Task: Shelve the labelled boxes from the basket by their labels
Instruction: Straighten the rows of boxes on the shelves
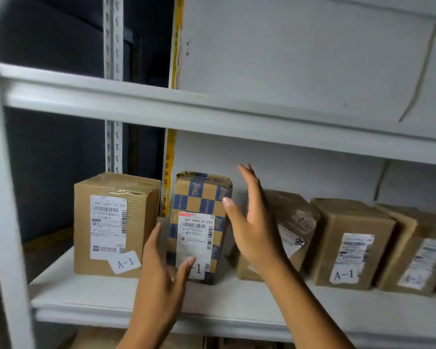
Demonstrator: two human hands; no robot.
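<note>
- Standing upright on the white shelf (91, 295) at centre frame, a blue-and-tan checkered box (199, 197) shows a partly hidden label.
- Left hand (159, 275) and right hand (252, 222) flank it, fingers straight, gripping nothing.
- Plain boxes labelled A-1 (116, 222) sit either side.

A yellow printed vertical strip (170, 172) rises just beyond the left hand (159, 275), with a white perforated metal upright (113, 147) further left. A thin beige cord (423, 70) curves down the pale grey wall (287, 59), high above and right of the right hand (254, 227).
</note>
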